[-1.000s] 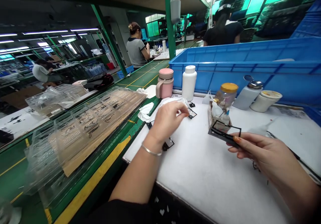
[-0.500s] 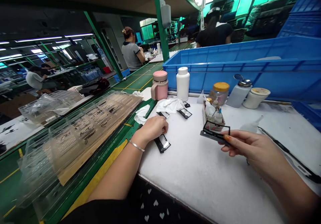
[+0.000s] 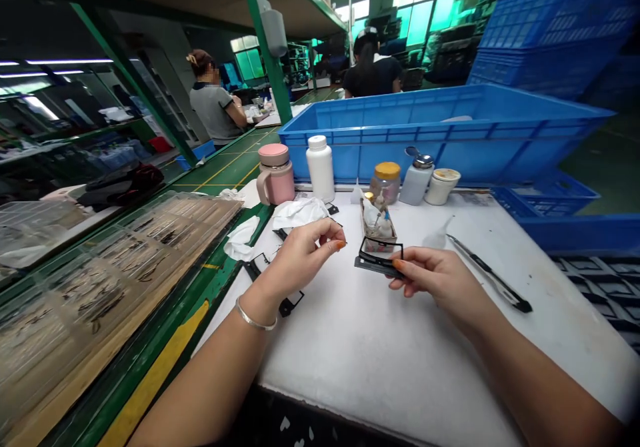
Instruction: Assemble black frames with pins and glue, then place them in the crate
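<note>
A small black rectangular frame piece (image 3: 374,265) is held up at its right end by my right hand (image 3: 434,272), between thumb and fingers. My left hand (image 3: 311,252), wearing a bracelet, hovers to its left with thumb and fingers pinched; anything in that pinch is too small to make out. Below and beside my left wrist, more black frame pieces (image 3: 289,307) lie on the white tabletop (image 3: 370,353), partly hidden by the hand. A white cloth (image 3: 300,212) is just behind the left hand. Behind the held frame stands a small box (image 3: 379,223) with bottles in it.
A pink mug (image 3: 277,183), a white bottle (image 3: 321,170), a yellow-lidded jar (image 3: 386,181) and a pump bottle (image 3: 417,183) stand before a large blue crate (image 3: 445,143). A long black strip (image 3: 490,275) lies right. Clear compartment trays (image 3: 125,260) are left. Two people work beyond.
My left hand has lifted from the frame pieces on the table and moved right, toward the held frame. My right hand keeps its grip. The head view has turned to the right.
</note>
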A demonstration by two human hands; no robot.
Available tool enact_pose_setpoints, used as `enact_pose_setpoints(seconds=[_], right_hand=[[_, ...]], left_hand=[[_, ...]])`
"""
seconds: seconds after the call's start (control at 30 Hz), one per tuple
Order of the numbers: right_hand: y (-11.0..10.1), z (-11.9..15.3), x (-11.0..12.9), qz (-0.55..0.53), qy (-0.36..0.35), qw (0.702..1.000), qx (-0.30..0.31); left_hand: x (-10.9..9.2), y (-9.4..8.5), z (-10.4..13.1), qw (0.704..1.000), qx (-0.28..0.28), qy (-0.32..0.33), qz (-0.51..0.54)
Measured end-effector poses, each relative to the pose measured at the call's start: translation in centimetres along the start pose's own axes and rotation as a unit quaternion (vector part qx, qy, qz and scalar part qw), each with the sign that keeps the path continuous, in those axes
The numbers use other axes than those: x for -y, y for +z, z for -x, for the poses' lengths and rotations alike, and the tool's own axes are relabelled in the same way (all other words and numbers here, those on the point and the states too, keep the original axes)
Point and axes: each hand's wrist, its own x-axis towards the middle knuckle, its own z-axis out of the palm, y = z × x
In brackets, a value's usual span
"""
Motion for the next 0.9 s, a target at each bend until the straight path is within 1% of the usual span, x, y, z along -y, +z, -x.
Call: enact_pose_setpoints(seconds=[0.07,0.17,0.23,0.3,0.47,0.63,0.77,0.9], right_hand=[[0.1,0.0,0.2,-0.015,-0.001,1.000,-0.013],[0.2,0.1,0.4,-0.048,0.005,0.998,-0.030],[0.3,0.2,0.5,-0.067,0.009,0.997,-0.032],[0.4,0.2,0.6,-0.080,0.011,0.996,-0.031],[0.8,0.4,0.7,-0.075,0.021,0.997,-0.027],[0.9,0.4,0.7,-0.071,0.030,0.997,-0.004],[1.1,0.4,0.7,-0.066,0.034,0.997,0.000],[1.2,0.4,0.6,-0.066,0.027,0.997,0.006]], left_hand=[[-1.0,1.4,-0.2,1.000,-0.003,0.022,-0.013],[-1.7,3.0,-0.2,0.995,-0.015,0.072,-0.067],[-1.7,3.6,0.0,0.990,-0.020,0.099,-0.099],[-1.5,3.8,0.2,0.987,-0.019,0.110,-0.113],[-0.9,3.6,0.7,0.988,-0.042,0.102,-0.106],[-0.6,3.5,1.1,0.993,-0.039,0.090,-0.064],[-0.6,4.2,1.4,0.995,-0.050,0.070,-0.040],[-0.7,5.0,1.6,0.998,-0.031,0.059,-0.015]])
